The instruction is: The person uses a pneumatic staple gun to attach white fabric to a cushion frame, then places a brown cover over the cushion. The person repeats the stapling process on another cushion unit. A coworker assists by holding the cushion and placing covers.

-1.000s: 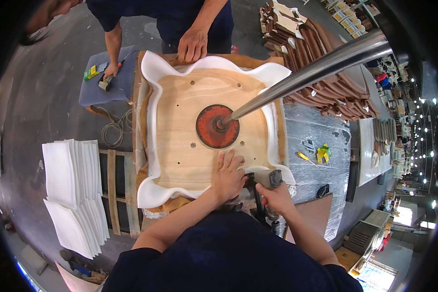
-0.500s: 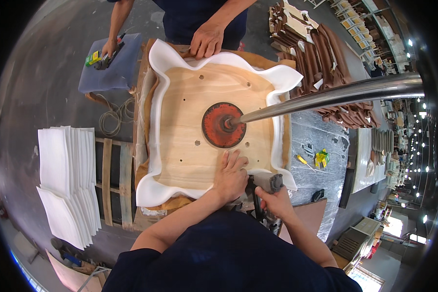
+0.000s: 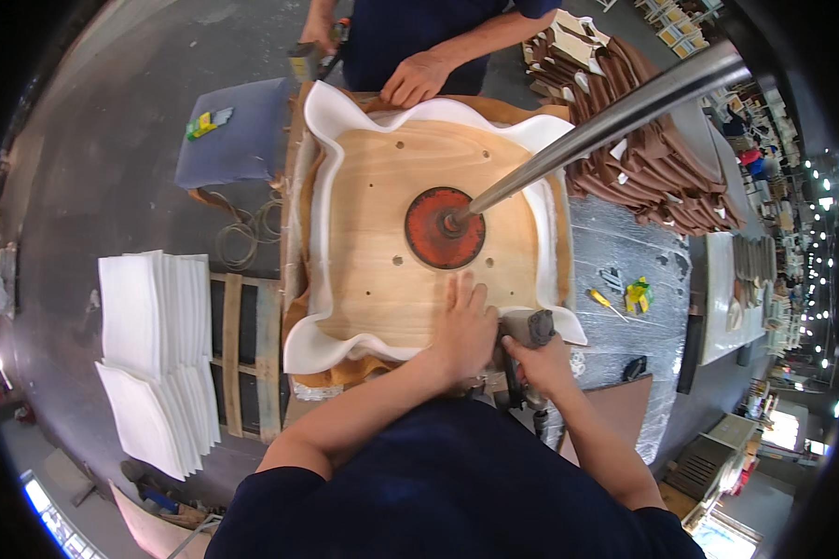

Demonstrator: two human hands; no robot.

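Observation:
A plywood seat panel [image 3: 373, 214] lies in front of me, framed by wavy white padding [image 3: 319, 252] with brown cover material [image 3: 345, 374] showing beneath. A round red disc [image 3: 429, 244] on a metal rod presses on its middle. My left hand [image 3: 466, 331] rests at the panel's near edge, fingers stretched toward the disc and slightly blurred. Beside it, my right hand [image 3: 543, 365] grips a staple gun [image 3: 529, 326] over the near right padding. Across the panel, a co-worker's hand [image 3: 416, 78] touches the far edge; the co-worker's other hand [image 3: 319, 33] holds another staple gun [image 3: 305, 61].
The metal rod [image 3: 615, 112] slants across the upper right. A plastic-wrapped surface [image 3: 615, 242] holds a yellow screwdriver [image 3: 601, 298] and a green-yellow box [image 3: 638, 294]. Brown covers [image 3: 625, 168] are piled beyond. At left are white sheets [image 3: 154, 317], a blue-grey padded stool [image 3: 233, 140] and a coiled hose [image 3: 242, 240].
The co-worker has lifted the second staple gun off the padded stool and brought it toward the panel's far left corner. My hands stay at the near edge; the whole view has shifted slightly.

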